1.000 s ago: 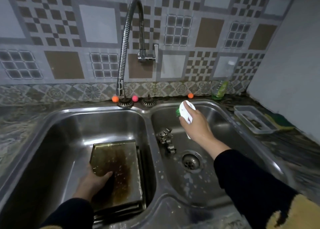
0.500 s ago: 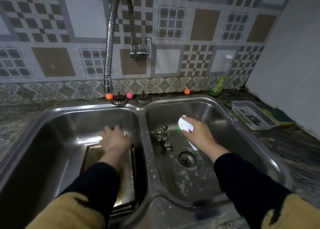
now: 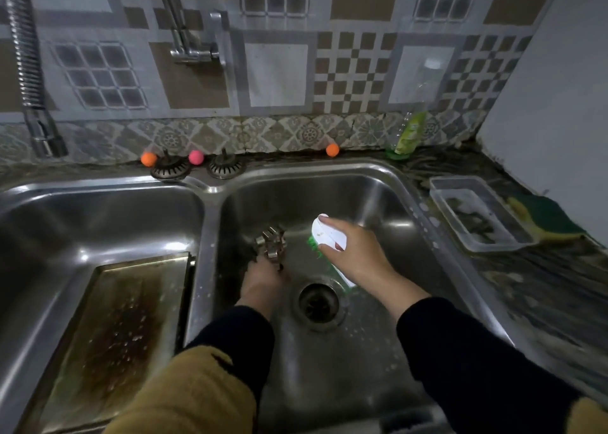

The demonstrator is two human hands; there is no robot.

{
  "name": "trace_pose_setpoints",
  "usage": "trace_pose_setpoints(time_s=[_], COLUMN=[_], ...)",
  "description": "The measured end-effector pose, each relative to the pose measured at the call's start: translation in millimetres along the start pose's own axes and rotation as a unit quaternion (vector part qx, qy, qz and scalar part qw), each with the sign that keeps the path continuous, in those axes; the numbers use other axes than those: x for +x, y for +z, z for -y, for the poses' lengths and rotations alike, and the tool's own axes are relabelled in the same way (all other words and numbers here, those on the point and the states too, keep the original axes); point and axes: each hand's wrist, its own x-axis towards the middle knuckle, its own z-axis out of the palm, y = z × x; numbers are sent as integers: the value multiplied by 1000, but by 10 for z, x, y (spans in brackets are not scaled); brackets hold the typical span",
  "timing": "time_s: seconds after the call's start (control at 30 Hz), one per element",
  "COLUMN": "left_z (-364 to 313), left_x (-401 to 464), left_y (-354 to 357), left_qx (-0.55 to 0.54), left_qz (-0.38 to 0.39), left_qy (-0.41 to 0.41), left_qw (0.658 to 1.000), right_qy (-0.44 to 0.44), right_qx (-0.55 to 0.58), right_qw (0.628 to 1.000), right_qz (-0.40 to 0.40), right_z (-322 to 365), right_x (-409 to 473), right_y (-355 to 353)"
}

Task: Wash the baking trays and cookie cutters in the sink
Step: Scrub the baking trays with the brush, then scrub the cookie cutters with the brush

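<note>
Gripping the scrub brush (image 3: 329, 236), the right hand (image 3: 357, 256) has fingers curled over the white back w/ thumb tucked on the near side, green bristles facing down toward the basin floor, centre-right of frame: presumably held ready to scrub, not yet on anything. Left hand (image 3: 263, 277) sits just below the cookie cutters (image 3: 270, 241), centre of frame; its fingers reach up under/around the metal cluster, but whether they are clamped on it or only touching I cannot tell, as the hand is dark and blurred there. Likely aim: lift or steady the cutters so the brush can work them. Cutters lie in the right basin of the sink (image 3: 210, 188), up-frame of the drain (image 3: 318, 302), just left of the brush. Baking trays (image 3: 125, 318) lie stacked flat in the left basin, lower left of frame, brown-stained w/ droplets, no hand on them, so probably parked until the cutters are done. Faucet hose (image 3: 24, 48) hangs at upper left, no water seen running. Vs. 0.5 s ago: left hand was over the trays in the left basin, now crossed the divider into the right one and reached the cutters; right hand + brush roughly same spot in the basin; view has swung right, closer in.
</note>
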Motion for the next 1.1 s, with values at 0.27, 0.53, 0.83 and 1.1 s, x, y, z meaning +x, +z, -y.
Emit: trace_pose_setpoints(time_s=[0.27, 0.53, 0.83, 1.1], left_z=[-63, -529, -779, -1054], left_x=[131, 112, -47, -368], left_y=[392, 659, 535, 376], left_qx=[7, -89, -198, -241], left_qz=[-62, -70, -122, -115], left_qy=[-35, -11, 61, 182], left_qw=[997, 994, 971, 947], right_qy=[-12, -8, -35, 74], right_qx=[30, 46, 40, -92], right_qw=[999, 998, 999, 986], right_qz=[31, 40, -10, -115], right_z=[-409, -645, -529, -744], right_x=[188, 211, 251, 359], right_y=[-79, -267, -934, -1923])
